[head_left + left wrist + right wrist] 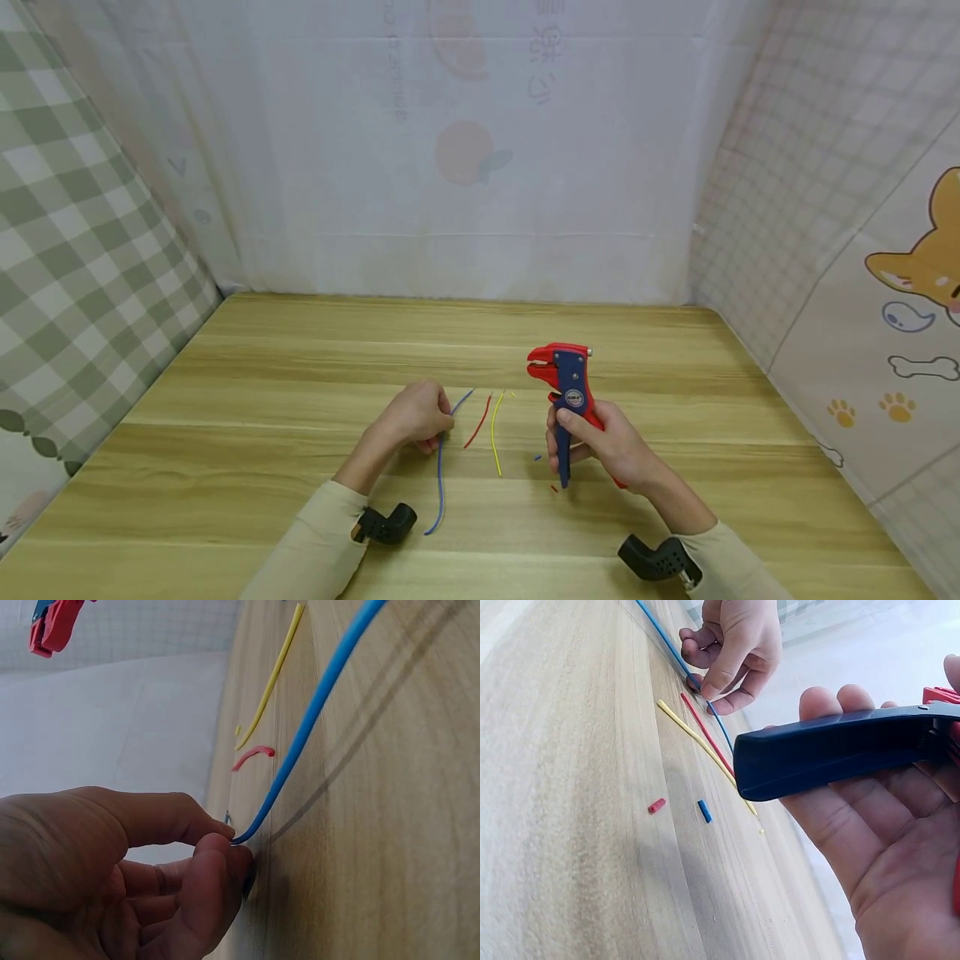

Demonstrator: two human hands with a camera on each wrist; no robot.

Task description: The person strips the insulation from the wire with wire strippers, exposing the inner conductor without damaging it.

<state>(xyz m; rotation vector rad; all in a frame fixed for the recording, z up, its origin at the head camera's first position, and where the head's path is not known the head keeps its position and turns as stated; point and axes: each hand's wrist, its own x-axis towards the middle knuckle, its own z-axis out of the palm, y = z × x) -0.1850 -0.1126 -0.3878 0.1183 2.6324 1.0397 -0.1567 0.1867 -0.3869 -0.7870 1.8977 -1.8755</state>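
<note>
My left hand pinches a blue wire between thumb and index finger, partway along its length. In the left wrist view, the blue wire rises from the fingertips over the wood. My right hand grips a red and blue wire stripper by its handles, head upward, with the jaws pointing left and nothing between them. One dark blue handle crosses the palm in the right wrist view. Between the hands lie a red wire and a yellow wire, both slightly curved.
Short cut pieces lie on the wooden table: a blue bit and a red bit near the right hand, a yellow bit farther back. Behind the table hangs a white curtain; patterned cloths flank it.
</note>
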